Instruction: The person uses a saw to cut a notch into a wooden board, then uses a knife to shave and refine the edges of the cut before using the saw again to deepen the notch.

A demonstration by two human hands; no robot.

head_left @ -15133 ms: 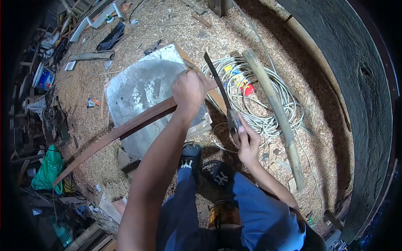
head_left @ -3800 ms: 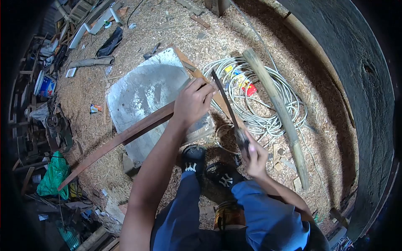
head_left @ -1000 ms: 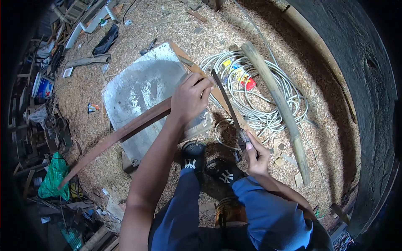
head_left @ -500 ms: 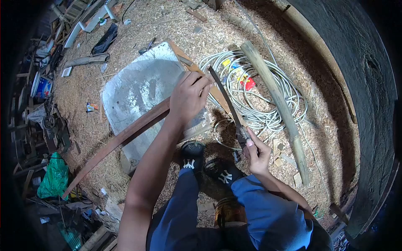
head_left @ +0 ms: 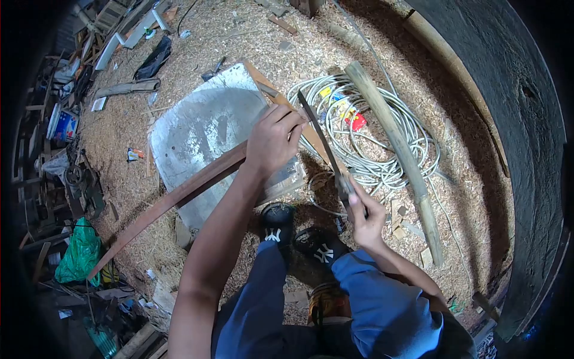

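My left hand (head_left: 274,140) is closed around a long reddish-brown wooden strip (head_left: 179,192), near its upper end. The strip slants from the lower left across a worn silvery board (head_left: 197,128). My right hand (head_left: 368,220) grips the handle of a long, narrow, dark blade (head_left: 320,131), whose tip points up and away from me. The handle is mostly hidden by my fingers. Just beyond the strip's held end, the blade overlaps an orange-brown plank (head_left: 263,81) along the board's right side in this view.
Coiled pale cable (head_left: 382,164) lies on the right, with a thick wooden pole (head_left: 391,128) across it. Wood chips cover the ground (head_left: 221,33). A dark curved timber (head_left: 499,90) borders the right side. Left stands clutter with a green plastic bag (head_left: 81,251). My shoes (head_left: 320,246) are just below the board.
The view has shifted slightly, moving the scene a little right and down. Both hands keep their holds on the strip and the blade's handle, in nearly the same positions.
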